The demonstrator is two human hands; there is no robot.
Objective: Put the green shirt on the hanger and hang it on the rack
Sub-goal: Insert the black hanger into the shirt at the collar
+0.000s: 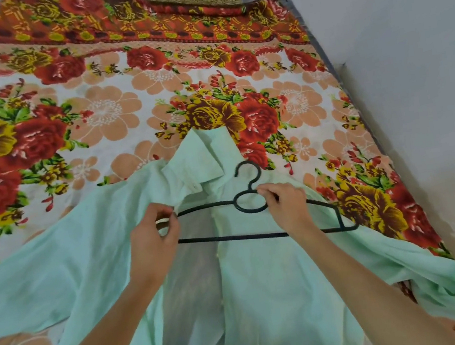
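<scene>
Hanger crosswise (hook pointing away).

Both bare forearms reach forward; left hand pinches the shirt, right hand pinches the hanger.

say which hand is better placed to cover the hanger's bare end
Probably the right hand: it grips the hanger by its ring, nearest the bare end. The left hand pinches the green shirt at the other end.
</scene>
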